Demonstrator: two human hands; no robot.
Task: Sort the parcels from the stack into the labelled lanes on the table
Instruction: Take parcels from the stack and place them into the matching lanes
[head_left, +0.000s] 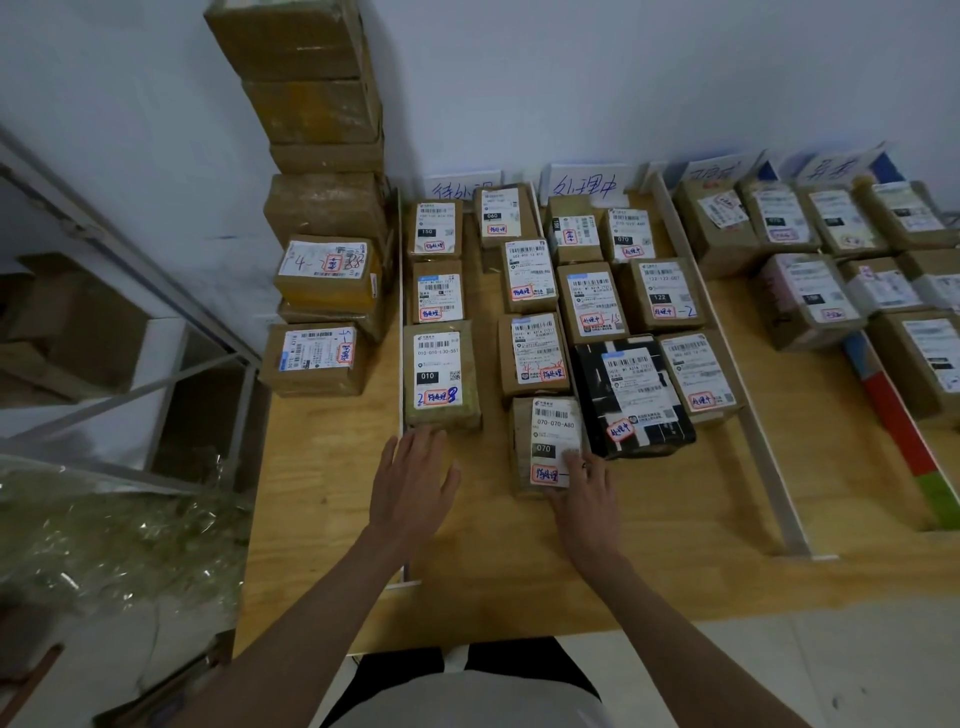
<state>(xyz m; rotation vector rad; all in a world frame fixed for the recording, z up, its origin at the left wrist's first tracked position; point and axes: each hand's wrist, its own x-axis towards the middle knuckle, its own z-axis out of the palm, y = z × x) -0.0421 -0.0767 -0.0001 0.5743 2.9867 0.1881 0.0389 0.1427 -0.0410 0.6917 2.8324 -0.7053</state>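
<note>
A brown parcel with a white label marked 070 (540, 436) lies at the near end of the leftmost lane. My right hand (584, 493) rests on its near right corner, fingers flat on the label. My left hand (413, 475) is spread open just in front of the greenish parcel marked 010 (441, 374), fingertips at its near edge. A tall stack of brown parcels (317, 104) stands at the back left against the wall, with two labelled parcels (322, 275) lower in front of it.
The wooden table (519, 571) is split by white rails (769, 452) into lanes with handwritten signs (584, 184) at the back. Several labelled parcels fill the lanes, among them a black one (631, 395). A metal shelf (130, 291) stands at the left.
</note>
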